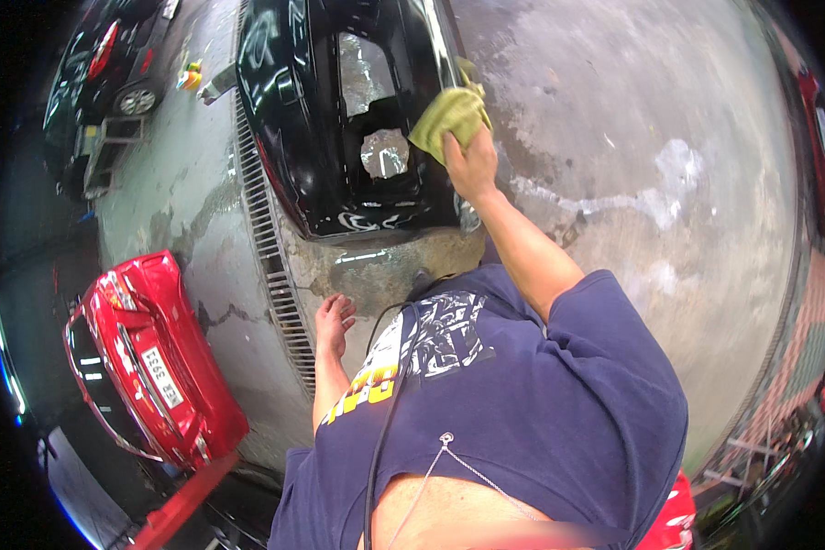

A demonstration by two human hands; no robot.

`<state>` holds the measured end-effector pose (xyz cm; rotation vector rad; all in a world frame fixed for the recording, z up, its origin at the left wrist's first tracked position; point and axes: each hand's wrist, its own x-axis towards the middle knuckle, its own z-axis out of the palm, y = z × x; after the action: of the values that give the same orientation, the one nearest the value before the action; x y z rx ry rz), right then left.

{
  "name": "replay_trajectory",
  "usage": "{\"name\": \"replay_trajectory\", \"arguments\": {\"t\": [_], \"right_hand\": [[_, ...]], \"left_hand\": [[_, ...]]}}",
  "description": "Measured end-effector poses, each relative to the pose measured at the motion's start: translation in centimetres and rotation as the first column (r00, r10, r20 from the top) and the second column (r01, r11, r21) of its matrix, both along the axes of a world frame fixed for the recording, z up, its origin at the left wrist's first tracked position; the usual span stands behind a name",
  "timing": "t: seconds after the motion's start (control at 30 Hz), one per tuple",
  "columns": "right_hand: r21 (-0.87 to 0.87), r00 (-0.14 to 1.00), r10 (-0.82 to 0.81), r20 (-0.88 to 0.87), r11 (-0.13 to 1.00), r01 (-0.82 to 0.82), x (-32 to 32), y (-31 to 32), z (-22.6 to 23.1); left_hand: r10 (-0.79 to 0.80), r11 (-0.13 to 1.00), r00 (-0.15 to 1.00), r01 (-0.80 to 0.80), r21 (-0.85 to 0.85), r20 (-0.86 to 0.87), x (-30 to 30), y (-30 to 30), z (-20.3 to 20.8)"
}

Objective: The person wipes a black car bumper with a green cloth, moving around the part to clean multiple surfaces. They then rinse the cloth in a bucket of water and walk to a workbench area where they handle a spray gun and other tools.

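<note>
My right hand [472,167] grips a yellow-green cloth [446,121]. The cloth is bunched against the right edge of a glossy black car body [316,174], beside a bright, shiny strip [437,41]. Grey, light-reflecting patches show within two dark-framed areas of the body; whether they are openings or reflections I cannot tell. Below the car's near end, my left hand [335,323] hangs in the air, fingers loosely bent and apart, holding nothing. A dark cable runs down the front of my navy shirt [541,403].
A long floor grate [268,247] passes left of the black car. Further left are a red car [160,357] and, at the back, another dark car [105,82]. A grey boxy frame [115,147] and small colourful containers [190,77] stand nearby. Wet concrete [614,110] spreads to the right.
</note>
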<state>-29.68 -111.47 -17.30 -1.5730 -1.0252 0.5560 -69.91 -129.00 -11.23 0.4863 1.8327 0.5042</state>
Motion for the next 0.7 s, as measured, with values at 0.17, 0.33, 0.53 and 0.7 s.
{"name": "replay_trajectory", "arguments": {"t": [0.17,0.33,0.53,0.7], "right_hand": [[0.029,0.744,-0.312,0.591,0.930,0.366,-5.5,-9.5,-13.5],[-0.497,0.645,-0.749,-0.150,0.621,0.606,-7.5,-10.8,-10.3],[0.114,0.870,-0.472,0.143,0.881,0.459,-5.6,-1.6,2.7],[0.212,0.730,-0.486,0.481,0.872,0.441,-7.9,-5.9,0.7]], "left_hand": [[-0.153,0.988,0.988,0.153,0.016,0.019,-11.2,0.1,-3.0],[-0.172,0.980,0.975,0.184,0.080,-0.139,-20.2,0.9,-2.1],[-0.197,0.964,0.965,0.223,0.144,-0.175,-20.9,6.4,-1.1],[-0.311,0.906,0.947,0.322,0.274,-0.084,-14.3,11.1,-1.1]]}}
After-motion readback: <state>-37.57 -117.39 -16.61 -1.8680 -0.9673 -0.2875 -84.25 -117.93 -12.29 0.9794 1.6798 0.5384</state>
